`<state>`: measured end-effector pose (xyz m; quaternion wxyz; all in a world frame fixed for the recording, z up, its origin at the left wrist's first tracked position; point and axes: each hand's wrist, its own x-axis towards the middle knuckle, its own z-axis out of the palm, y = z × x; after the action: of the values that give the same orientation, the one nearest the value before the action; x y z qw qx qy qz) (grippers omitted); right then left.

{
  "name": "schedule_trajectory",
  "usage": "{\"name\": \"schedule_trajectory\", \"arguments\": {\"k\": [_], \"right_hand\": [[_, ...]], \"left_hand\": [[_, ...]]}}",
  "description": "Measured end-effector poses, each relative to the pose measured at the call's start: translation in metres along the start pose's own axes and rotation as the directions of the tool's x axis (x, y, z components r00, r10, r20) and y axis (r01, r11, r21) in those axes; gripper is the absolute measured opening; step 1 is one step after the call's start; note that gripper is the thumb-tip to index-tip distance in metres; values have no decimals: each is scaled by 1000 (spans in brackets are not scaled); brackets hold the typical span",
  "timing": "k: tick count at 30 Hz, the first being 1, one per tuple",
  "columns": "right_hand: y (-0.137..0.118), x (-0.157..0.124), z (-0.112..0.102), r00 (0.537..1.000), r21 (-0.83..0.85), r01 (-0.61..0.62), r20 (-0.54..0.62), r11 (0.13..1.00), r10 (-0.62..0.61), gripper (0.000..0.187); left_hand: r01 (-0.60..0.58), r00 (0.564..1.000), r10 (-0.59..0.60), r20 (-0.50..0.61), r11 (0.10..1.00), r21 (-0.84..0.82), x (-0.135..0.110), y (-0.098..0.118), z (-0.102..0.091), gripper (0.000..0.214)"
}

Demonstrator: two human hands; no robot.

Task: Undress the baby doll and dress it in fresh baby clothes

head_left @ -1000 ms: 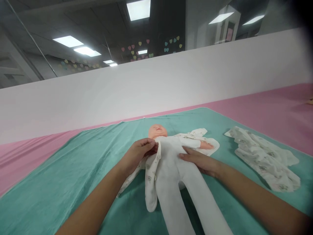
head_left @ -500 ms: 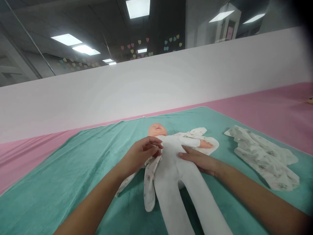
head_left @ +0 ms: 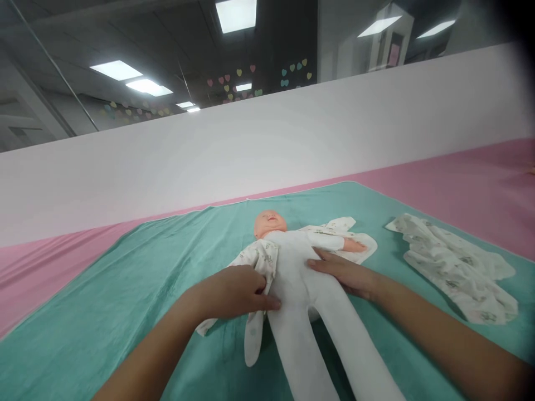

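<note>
White wall (head_left: 251,161), ceiling panel lights (head_left: 236,15)

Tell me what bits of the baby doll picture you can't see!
Head view only:
The baby doll's feet are cut off by the bottom edge.
The doll's other arm is hidden under the printed cloth and the left hand.
The small tan thing is cut off by the right edge and too small to name.
</note>
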<state>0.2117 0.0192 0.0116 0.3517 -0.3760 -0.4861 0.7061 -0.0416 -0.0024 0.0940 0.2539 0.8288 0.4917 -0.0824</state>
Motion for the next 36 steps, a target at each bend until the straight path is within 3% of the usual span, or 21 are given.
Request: {"name": "schedule_trajectory", "arguments": {"k": [4, 6, 8, 10, 12, 14, 17, 21, 23, 26, 28, 30, 33, 36], "right_hand": [[4, 2, -3, 1000, -5, -7, -9, 1000, 7, 67], [5, 2, -5, 1000, -15, -1, -20, 1000, 0, 68], [6, 2, -6, 1000, -22, 14, -21, 1000, -14, 68], [5, 1, -6, 1000, -25, 24, -14, 999, -25, 68], [5, 1, -6, 999, -32, 20, -26, 999, -21, 69], [7, 2, -8, 998, -45, 11, -57, 999, -13, 72], [12, 5, -12, 996, -56, 11, -93, 998, -16, 74], [20, 10, -20, 993, -53, 20, -117, 998, -26, 69], [21, 10, -21, 989, -58, 28, -141, 998, -36, 67], [15, 6, -16, 987, -102, 75, -137, 992, -88, 61], [9, 4, -9, 984, -158, 136, -90, 978, -151, 53], [5, 3, -3, 970, -235, 213, -67, 948, -235, 46], [4, 7, 0, 913, -407, 292, -152, 865, -379, 40], [5, 11, -3, 851, -517, 333, -194, 789, -487, 35]], "left_hand": [[-26, 998, 34, 47, 986, -164, 0, 4, -9, 44], [-72, 996, 84, 23, 937, -341, -2, 6, -13, 38], [-164, 983, 182, -28, 795, -584, -3, 8, -14, 27], [-250, 944, 325, -61, 583, -773, -3, 10, -13, 16], [-312, 879, 467, -95, 413, -856, -1, 12, -10, 27], [-389, 840, 513, -177, 343, -855, 1, 14, -8, 34], [-479, 869, 350, -350, 414, -774, 2, 17, -6, 25], [-432, 881, 141, -451, 630, -645, 9, 17, -1, 26], [-390, 877, 141, -460, 769, -506, 15, 17, 5, 33], [-370, 861, 284, -423, 919, -136, 23, 20, 17, 44], [-364, 846, 365, -389, 928, 79, 26, 24, 25, 49], [-344, 832, 391, -394, 920, 187, 27, 26, 31, 51], [-330, 799, 394, -454, 919, 215, 31, 27, 35, 46], [-259, 768, 300, -565, 953, 155, 43, 32, 31, 39]]}}
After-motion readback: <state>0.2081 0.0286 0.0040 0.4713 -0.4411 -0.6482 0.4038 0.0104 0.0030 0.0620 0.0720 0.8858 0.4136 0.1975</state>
